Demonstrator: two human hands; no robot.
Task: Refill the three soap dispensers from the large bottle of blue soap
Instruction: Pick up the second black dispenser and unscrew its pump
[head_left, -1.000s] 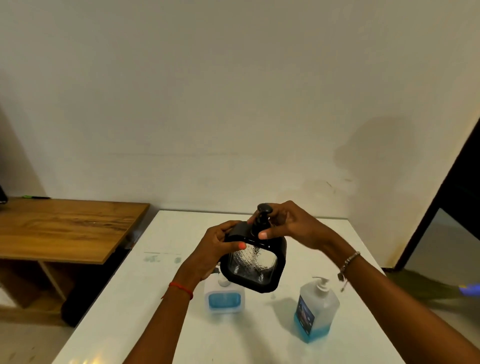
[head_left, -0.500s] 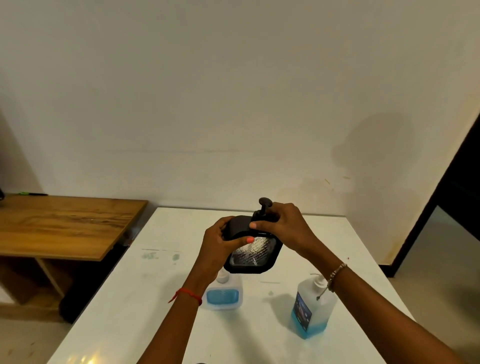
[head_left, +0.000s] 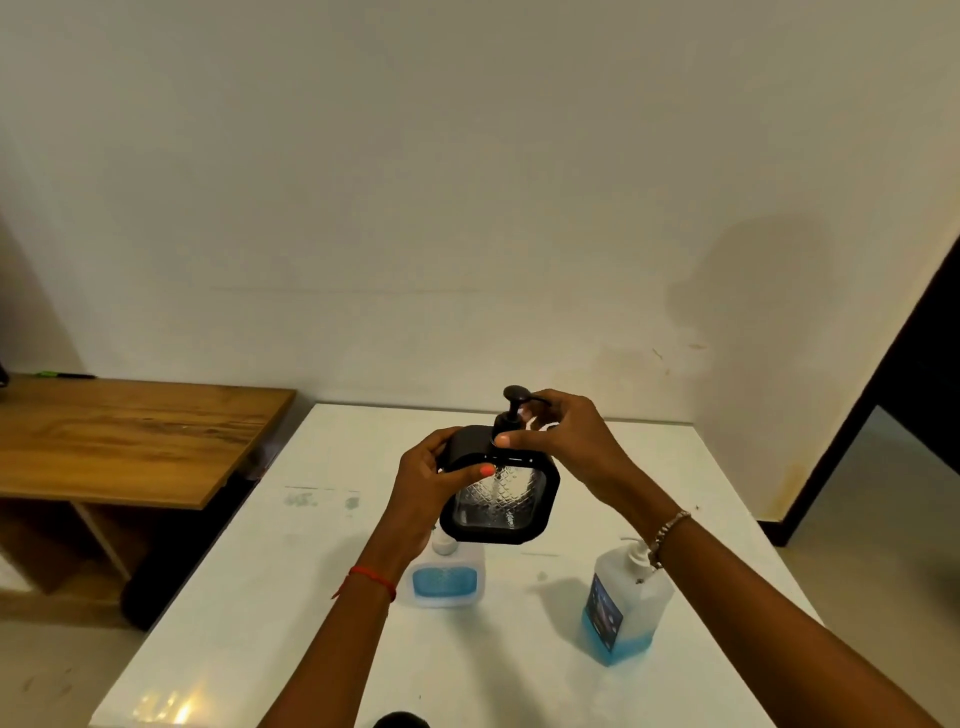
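Fingers (head_left: 511, 440) on pump (head_left: 515, 402), black dispenser (head_left: 501, 491) held

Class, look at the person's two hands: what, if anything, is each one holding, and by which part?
Both hold the black dispenser, lifted off the white table. The left hand grips its body's left side; the right hand grips the pump collar on top.

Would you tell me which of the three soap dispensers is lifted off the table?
The black-framed clear dispenser, gripped by left hand and right hand; the two white-pumped ones stand on the table.
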